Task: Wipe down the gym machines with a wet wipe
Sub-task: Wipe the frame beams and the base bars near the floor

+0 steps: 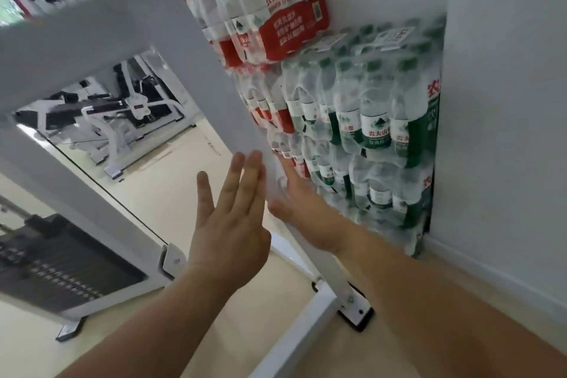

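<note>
Flanking post (pixel 208 86): L hand (pixel 230 224), R hand (pixel 296 204)

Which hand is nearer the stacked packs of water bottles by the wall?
Right. The right hand lies on the bottle side of the white post, close before the bottle packs; the left hand is on the post's far side.

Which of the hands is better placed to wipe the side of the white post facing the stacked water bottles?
The right hand: it lies flat on that side of the post, between it and the bottle packs. The left hand rests flat on the opposite face, so it would have to reach round.
</note>
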A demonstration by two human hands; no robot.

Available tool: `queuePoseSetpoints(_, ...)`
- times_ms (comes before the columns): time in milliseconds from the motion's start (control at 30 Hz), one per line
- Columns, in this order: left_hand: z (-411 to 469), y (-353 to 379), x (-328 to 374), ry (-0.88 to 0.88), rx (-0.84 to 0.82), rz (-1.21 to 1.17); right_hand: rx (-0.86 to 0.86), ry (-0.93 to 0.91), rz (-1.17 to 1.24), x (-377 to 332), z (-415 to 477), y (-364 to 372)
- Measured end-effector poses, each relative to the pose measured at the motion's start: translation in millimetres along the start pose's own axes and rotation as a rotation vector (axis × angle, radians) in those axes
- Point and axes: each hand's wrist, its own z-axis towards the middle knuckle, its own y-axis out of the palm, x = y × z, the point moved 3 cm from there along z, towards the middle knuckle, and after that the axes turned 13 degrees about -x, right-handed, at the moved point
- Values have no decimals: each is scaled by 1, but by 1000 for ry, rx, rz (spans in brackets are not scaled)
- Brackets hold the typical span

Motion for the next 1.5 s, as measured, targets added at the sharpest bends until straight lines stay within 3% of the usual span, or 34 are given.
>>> queuePoseSetpoints(133,3,12,27,-15,38,-12,16,74,61,69,-26,6)
queuePoseSetpoints(433,-11,70,69,72,-138,90,-81,155,59,173,-38,-6)
queuePoseSetpoints(700,-7,124,124,245,-301,118,-112,439,144,294,-85,-14)
queuePoseSetpoints(900,-18,166,145,331,-448,171,-39,311,101,303,-95,0)
queuePoseSetpoints(1000,-19,174,145,334,-469,197,-55,429,76,351,-110,1)
queuePoseSetpoints(1100,-18,177,148,330,-481,206,-40,594,182,405,-123,-3)
queuePoseSetpoints(1300,-18,185,164,367,-597,177,10,396,277,381,-100,6)
queuePoseSetpoints(1367,-13,186,172,415,-620,254,17,406,352,396,-107,6)
queuePoseSetpoints(1500,-9,203,193,508,-623,324,219,644,612,436,-124,-4)
